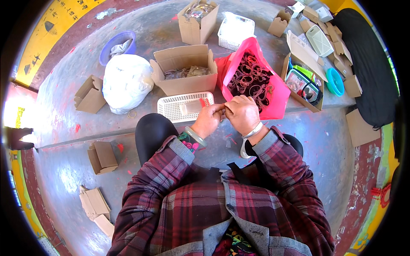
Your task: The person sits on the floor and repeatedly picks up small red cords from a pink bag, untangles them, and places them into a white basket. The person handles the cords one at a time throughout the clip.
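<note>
My left hand (209, 120) and my right hand (242, 114) meet in front of me, fingers pinched together at their tips. Whatever is between them is too small to make out. Just beyond my left hand lies a white perforated plastic tray (167, 105), holding a small clear packet (191, 107) and something red. A pink bag (275, 102) stands open right behind my right hand, full of dark reddish loops (250, 77) that look like cords or bands. Behind the tray, an open cardboard box (183, 86) contains several clear packets (192, 72).
A stuffed white plastic bag (127, 83) and a purple basin (103, 53) are on the left. Right of the pink bag, a carton (311, 106) holds mixed items beside a turquoise basin (335, 82). A low step edge (85, 138) crosses the floor. Small cardboard boxes (102, 157) lie about.
</note>
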A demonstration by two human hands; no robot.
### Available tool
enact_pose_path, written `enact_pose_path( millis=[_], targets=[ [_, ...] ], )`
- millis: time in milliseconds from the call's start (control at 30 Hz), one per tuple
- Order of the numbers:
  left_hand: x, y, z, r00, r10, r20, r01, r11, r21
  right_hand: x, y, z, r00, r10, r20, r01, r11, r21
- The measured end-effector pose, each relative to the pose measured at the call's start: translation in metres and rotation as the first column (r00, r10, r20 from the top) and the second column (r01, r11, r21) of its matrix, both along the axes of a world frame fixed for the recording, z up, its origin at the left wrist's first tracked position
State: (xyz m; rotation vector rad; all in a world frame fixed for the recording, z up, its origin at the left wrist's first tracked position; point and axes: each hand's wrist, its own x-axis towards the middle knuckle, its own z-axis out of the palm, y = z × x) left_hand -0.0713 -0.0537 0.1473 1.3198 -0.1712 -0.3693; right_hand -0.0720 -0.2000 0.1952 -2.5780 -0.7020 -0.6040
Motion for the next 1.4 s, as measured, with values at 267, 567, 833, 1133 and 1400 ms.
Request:
enact_pose_path(
  millis=[267, 567, 833, 1133, 1400],
  targets=[
    [0.001, 0.004, -0.003, 0.992, -0.039, 0.117, 0.017, 0.983, 0.185, 0.001, -0.002, 0.000, 0.999, 0.008, -0.041, -0.009, 1.000, -0.003],
    [0.001, 0.005, -0.003, 0.988, -0.090, 0.129, 0.044, 0.946, 0.323, 0.001, -0.001, 0.000, 1.000, -0.001, -0.020, 0.001, 1.000, 0.000],
    [0.004, 0.009, 0.015, 0.989, -0.020, -0.143, 0.006, 0.996, -0.094, 0.020, -0.022, -0.005, 0.848, 0.118, -0.517, 0.290, 0.714, 0.638],
    [0.002, 0.011, 0.024, 0.981, -0.088, -0.173, 0.056, 0.981, -0.186, 0.019, -0.024, -0.003, 0.532, 0.432, -0.729, 0.456, 0.579, 0.676],
    [0.003, 0.012, 0.013, 0.978, -0.099, -0.185, 0.064, 0.980, -0.190, 0.021, -0.023, -0.013, 0.518, 0.440, -0.733, 0.518, 0.521, 0.678]
  ],
)
